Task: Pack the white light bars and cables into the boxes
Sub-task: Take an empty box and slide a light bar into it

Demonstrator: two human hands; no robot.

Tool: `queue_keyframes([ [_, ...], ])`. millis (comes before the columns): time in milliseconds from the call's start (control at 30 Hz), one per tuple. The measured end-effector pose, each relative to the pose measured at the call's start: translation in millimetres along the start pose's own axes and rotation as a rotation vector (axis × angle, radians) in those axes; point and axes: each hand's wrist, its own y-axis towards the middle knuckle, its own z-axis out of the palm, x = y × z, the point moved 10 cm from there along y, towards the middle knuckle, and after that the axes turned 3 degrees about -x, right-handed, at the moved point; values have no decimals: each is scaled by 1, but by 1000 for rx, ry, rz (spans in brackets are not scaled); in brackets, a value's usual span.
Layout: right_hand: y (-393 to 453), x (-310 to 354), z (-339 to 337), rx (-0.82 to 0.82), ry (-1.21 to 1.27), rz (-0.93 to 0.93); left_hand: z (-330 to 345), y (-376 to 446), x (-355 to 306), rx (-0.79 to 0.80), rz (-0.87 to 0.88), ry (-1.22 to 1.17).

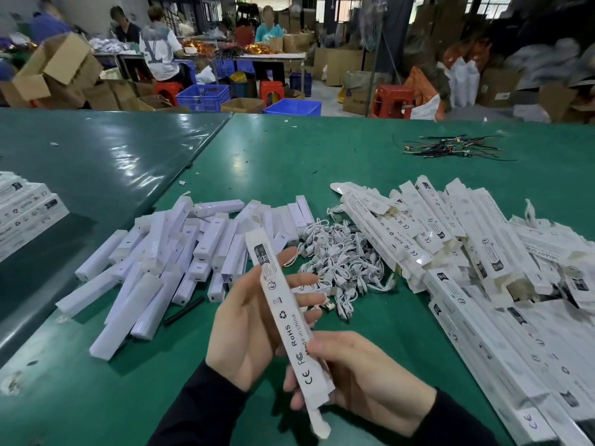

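Head view: I hold 1 box (283, 309) in left hand (248, 329) and right hand (360, 378), fingers curled; long axis upper-left to lower-right, open flap nearest right hand.

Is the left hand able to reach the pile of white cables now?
Probably not yet. The left hand grips the long white box together with the right hand. The cable pile lies just beyond, uncovered, so freeing the hand should suffice.

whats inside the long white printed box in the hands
Nothing inside shows. Both the left hand and right hand hold the long white printed cardboard box; its walls cover the interior, and the loose flap at its near end reveals no contents.
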Motion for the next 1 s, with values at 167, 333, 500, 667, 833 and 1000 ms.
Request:
queue_keyframes([
  [167, 2, 3, -13, -99, -84, -24, -7, 1, 4, -80, 16, 113],
  [333, -23, 50, -68, -632, -357, -502, -3, -2, 15, -78, -18, 198],
  [500, -33, 64, -63, -603, -468, -647, 11, -8, 46, 37, -190, 181],
  [667, -33, 64, -63, -621, -434, -650, 23, -11, 47, 182, -173, 245],
  [833, -28, 63, -63, -575, -352, -591, 28, -12, 52, 241, -204, 323],
  [1000, -29, 67, -55, -514, -362, -610, 28, -14, 48, 273, -197, 270],
])
